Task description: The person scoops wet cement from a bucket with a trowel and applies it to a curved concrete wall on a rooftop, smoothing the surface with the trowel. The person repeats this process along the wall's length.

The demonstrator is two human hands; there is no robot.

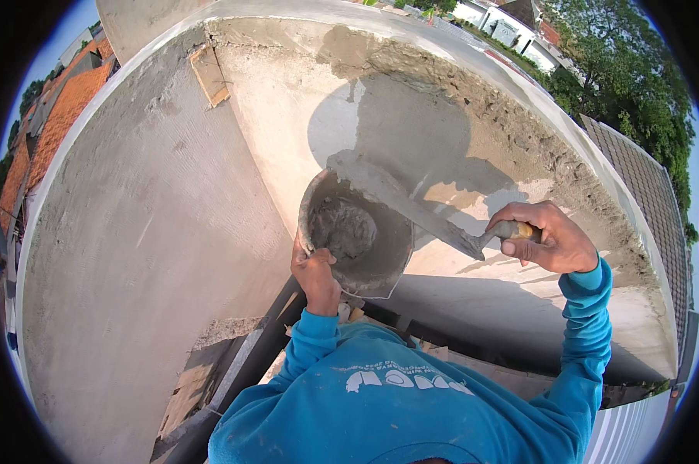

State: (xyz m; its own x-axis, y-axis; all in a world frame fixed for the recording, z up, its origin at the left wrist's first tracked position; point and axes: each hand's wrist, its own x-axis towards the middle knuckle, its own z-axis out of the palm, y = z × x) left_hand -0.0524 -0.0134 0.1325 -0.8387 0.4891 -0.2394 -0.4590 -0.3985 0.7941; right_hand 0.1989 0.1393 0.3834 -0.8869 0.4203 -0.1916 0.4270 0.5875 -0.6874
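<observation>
My left hand [317,277] is closed on the rim of a round bucket [392,267], which is tilted so that its mouth faces me. Wet grey mortar [343,229] lies inside it. In my right hand [549,238] is the handle of a long trowel [411,207], its blade smeared with mortar. The blade slants up and leftward across the bucket's far rim, its tip beyond the opening. Behind both hands stands a wall [264,100] with a damp dark patch [411,127] and rough mortar along its upper edge.
A smooth grey cement surface [156,216] rises at the left, with a small wooden piece [209,76] at its upper corner. Below it is an opening with dark beams [245,371]. Tiled roofs [71,116] and trees [620,69] lie beyond the wall.
</observation>
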